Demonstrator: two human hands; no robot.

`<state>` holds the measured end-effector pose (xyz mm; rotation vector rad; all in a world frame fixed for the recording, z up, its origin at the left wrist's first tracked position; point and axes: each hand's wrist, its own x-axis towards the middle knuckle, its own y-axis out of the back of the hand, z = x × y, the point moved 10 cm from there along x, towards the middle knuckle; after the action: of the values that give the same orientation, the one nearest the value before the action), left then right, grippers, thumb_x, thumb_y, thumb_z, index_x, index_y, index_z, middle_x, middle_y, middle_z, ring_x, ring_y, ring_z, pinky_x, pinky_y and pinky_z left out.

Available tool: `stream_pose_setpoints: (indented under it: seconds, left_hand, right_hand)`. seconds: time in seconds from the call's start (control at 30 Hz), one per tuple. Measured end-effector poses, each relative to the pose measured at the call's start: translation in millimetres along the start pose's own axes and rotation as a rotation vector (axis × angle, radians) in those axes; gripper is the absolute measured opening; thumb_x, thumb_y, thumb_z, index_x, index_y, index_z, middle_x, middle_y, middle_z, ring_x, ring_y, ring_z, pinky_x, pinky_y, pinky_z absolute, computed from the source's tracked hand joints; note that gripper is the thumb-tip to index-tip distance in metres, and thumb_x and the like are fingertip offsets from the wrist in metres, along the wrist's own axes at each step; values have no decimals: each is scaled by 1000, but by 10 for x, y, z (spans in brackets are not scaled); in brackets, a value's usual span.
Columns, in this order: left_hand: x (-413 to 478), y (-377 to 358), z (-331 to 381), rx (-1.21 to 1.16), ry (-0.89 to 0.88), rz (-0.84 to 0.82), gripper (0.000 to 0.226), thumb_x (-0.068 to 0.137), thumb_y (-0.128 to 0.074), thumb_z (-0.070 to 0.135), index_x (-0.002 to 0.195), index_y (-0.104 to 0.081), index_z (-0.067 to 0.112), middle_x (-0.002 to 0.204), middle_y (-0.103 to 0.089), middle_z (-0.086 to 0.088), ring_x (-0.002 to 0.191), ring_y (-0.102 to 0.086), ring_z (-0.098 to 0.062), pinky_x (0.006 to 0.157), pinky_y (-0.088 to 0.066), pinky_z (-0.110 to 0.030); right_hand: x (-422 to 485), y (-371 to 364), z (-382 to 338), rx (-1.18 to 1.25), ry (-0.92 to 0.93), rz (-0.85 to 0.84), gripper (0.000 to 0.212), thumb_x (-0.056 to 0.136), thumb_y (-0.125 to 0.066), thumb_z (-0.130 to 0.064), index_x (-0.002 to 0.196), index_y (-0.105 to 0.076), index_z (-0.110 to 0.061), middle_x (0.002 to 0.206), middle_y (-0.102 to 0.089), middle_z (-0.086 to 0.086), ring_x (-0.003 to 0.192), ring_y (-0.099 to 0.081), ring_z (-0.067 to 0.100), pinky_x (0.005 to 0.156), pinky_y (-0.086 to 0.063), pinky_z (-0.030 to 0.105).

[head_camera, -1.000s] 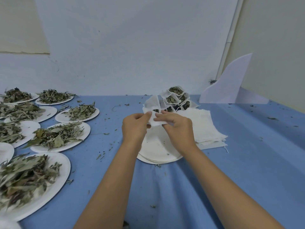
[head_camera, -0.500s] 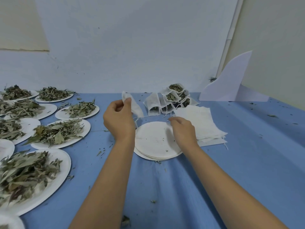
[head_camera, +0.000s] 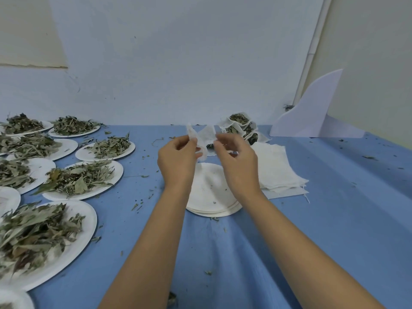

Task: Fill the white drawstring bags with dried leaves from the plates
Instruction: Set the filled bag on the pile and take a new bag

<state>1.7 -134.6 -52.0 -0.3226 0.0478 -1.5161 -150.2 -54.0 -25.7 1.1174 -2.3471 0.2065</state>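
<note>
Your left hand (head_camera: 178,161) and right hand (head_camera: 239,168) are raised side by side above the middle of the table (head_camera: 334,230), close together but not touching. Between them you hold one white bag (head_camera: 206,137), lifted clear of the table. The left thumb and forefinger pinch its left edge, with the other fingers curled below. The right fingertips (head_camera: 219,142) are curled in at its right edge and pinch it there. Whether they grip the cloth or a string cannot be told. The bag hangs limp and crumpled, and no leaves show in it.

Directly beneath your hands sits a stack of bare plates (head_camera: 211,192), with a few leaf crumbs on the top one. Just to the right of that stack lies a pile of flat bags (head_camera: 278,172), with loose threads at its near corner. Behind your hands, near the wall (head_camera: 178,63), stand the filled bags (head_camera: 237,127), mouths open and leaves showing inside.

Plates loaded with leaves occupy the left side of the table. The nearest plate (head_camera: 88,221) carries a heap of dried leaves (head_camera: 33,233). The next plate (head_camera: 117,172) lies beyond it, and further loaded plates run back toward the wall. Leaf crumbs are scattered over the blue table cover. A curved white card (head_camera: 312,117) stands at the far right corner.
</note>
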Motion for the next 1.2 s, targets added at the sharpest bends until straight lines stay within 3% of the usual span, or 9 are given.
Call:
stream_pose_setpoints:
  seconds: [0.1, 0.33, 0.47, 0.57, 0.67, 0.83, 0.93, 1.1, 1.2]
  left_hand:
    - [-59, -134, -34, -33, 29, -91, 10, 88, -63, 8, 83, -71, 12, 77, -71, -2, 70, -70, -12, 60, -53, -17]
    - [-73, -109, -192, -103, 151, -57, 4, 83, -70, 10, 80, -68, 10, 74, -68, -2, 57, -65, -1, 51, -48, -12]
    - [-68, -99, -169, -85, 131, -73, 7, 82, -72, 6, 79, -67, 9, 70, -68, -3, 57, -66, -4, 57, -52, -14]
    - [-48, -55, -104, 137, 35, -49, 7, 81, -70, 7, 80, -65, 12, 67, -68, -1, 55, -65, -4, 64, -56, -22]
    - [-73, -112, -79, 371, -31, -84, 23, 80, -65, 5, 98, -53, 10, 88, -67, -7, 74, -66, -17, 70, -55, -35]
    - [-201, -198, 217, 925, -434, -17, 62, 79, -71, 22, 133, -40, 19, 136, -33, -7, 114, -36, -24, 75, -43, -35]
    - [-227, -303, 329, 1056, -615, -95, 22, 90, -60, 26, 111, -64, 20, 114, -59, -1, 107, -42, -21, 79, -39, -33]
    - [-139, -156, 288, 961, -524, -91, 16, 95, -52, 22, 101, -65, 15, 97, -65, -3, 93, -56, -22, 71, -44, -37]
    - [-79, -148, 262, 920, -532, -135, 10, 93, -56, 19, 95, -64, 15, 95, -61, 0, 85, -56, -19, 68, -41, -30]
  right_hand:
    - [6, -200, 39, 1, -63, -182, 16, 89, -64, -20, 104, -68, -21, 100, -69, -14, 88, -62, -10, 72, -43, 3]
    - [11, -33, 366, -100, -260, -74, 7, 88, -65, -27, 82, -69, -28, 78, -64, -19, 73, -58, -4, 77, -51, 23]
    - [-55, -22, 545, 217, -525, -17, 8, 85, -67, -20, 78, -71, -19, 69, -69, 1, 57, -65, 13, 57, -54, 23]
    - [-81, -31, 607, 365, -608, 41, 2, 85, -66, -12, 83, -68, -12, 75, -72, 7, 65, -71, 18, 61, -59, 28]
    - [-39, -30, 578, 330, -496, 73, 6, 86, -65, -8, 83, -70, -7, 75, -70, 8, 71, -70, 18, 64, -57, 27]
    - [-12, -131, 118, -282, 0, -32, 14, 84, -62, -10, 91, -73, -12, 85, -72, -3, 75, -64, 8, 72, -47, 14]
    - [-29, -202, 6, -349, 91, -96, 15, 88, -58, -8, 94, -71, -11, 89, -70, -2, 80, -65, 11, 77, -50, 23]
    - [62, -179, 177, 45, -155, -225, 22, 86, -64, -2, 105, -64, -14, 76, -69, 0, 64, -66, 8, 71, -56, 24]
    - [154, -48, 182, -14, -132, -200, 15, 83, -66, -1, 93, -73, -10, 73, -70, 0, 59, -63, 1, 64, -51, 15]
